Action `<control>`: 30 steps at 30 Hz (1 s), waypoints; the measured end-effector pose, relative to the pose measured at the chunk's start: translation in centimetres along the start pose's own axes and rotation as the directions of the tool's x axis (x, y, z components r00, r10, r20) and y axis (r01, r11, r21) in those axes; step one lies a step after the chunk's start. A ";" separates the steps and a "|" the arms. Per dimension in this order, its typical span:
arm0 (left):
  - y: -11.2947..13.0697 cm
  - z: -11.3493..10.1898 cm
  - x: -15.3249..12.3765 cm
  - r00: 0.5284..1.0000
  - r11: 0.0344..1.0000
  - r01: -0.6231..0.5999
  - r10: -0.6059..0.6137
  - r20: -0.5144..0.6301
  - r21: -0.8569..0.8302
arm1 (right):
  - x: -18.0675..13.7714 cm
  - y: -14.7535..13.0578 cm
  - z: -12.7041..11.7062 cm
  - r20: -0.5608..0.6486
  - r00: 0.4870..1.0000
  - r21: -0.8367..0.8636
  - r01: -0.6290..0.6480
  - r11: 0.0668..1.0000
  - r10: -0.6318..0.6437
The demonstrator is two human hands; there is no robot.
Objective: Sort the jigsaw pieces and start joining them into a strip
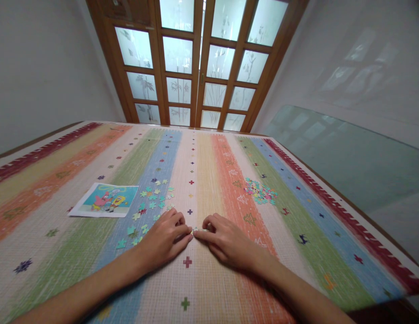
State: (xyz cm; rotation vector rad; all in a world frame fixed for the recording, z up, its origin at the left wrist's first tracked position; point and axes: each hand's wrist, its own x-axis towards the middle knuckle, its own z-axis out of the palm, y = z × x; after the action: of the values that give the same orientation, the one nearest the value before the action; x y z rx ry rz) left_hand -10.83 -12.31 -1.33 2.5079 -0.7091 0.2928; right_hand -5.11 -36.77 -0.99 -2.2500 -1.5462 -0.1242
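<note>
Fingertip to fingertip, my left hand and my right hand meet low over the middle of the striped cloth. Small pale jigsaw puzzle pieces show between them, mostly hidden by the fingers. Both hands are closed in a pinch on these pieces; whether the pieces are joined cannot be seen. Beside and beyond my left hand lie scattered green and teal puzzle pieces, spread apart. Farther left, a printed picture sheet with two cartoon figures lies flat.
A heap of mixed-colour puzzle pieces sits on the right part of the striped tablecloth. Behind the table's far edge stand wooden doors with frosted panes. A glass panel leans along the right wall.
</note>
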 end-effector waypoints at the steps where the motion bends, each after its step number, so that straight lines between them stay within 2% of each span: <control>1: 0.1 0.0 0.0 1.000 1.000 0.002 -0.002 0.005 0.008 | 0.0 -0.1 0.0 0.010 1.000 -0.001 -0.003 1.000 0.003; 8: -0.2 -0.5 0.0 0.997 0.999 0.005 -0.003 0.076 -0.036 | 0.1 -0.3 0.0 0.011 1.000 -0.005 -0.012 1.000 0.012; 10: -0.6 -0.9 0.1 0.998 0.999 0.003 -0.001 0.066 -0.041 | 0.1 -0.2 0.0 0.007 1.000 0.004 -0.011 1.000 0.011; 14: -2.7 -2.6 0.5 0.998 0.998 0.057 -0.055 -0.040 0.032 | 0.1 -0.2 0.0 0.007 1.000 0.023 -0.013 1.000 0.013; 18: -6.1 -5.9 0.6 0.969 0.975 0.187 -0.163 -0.186 0.121 | 0.0 -0.1 -0.1 0.010 1.000 0.039 -0.006 0.999 0.006; 21: -8.3 -8.3 0.2 0.950 0.960 0.249 -0.217 -0.224 0.127 | 0.0 -0.1 -0.2 0.017 1.000 0.045 -0.004 0.999 0.004; 25: -9.3 -9.3 -0.5 0.970 0.973 0.217 -0.205 -0.131 0.082 | -0.1 -0.1 -0.3 0.026 1.000 0.046 -0.002 0.999 0.001; 30: -7.2 -7.9 -0.6 0.992 0.996 0.078 -0.074 0.098 -0.040 | -0.1 -0.2 -0.4 0.035 0.999 0.053 -0.009 0.999 0.008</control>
State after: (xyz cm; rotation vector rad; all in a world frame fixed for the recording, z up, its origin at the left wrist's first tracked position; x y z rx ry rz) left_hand -8.00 -2.56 2.11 2.5146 -0.6482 0.1278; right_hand -5.23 -36.97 -0.58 -2.2282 -1.5390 -0.0414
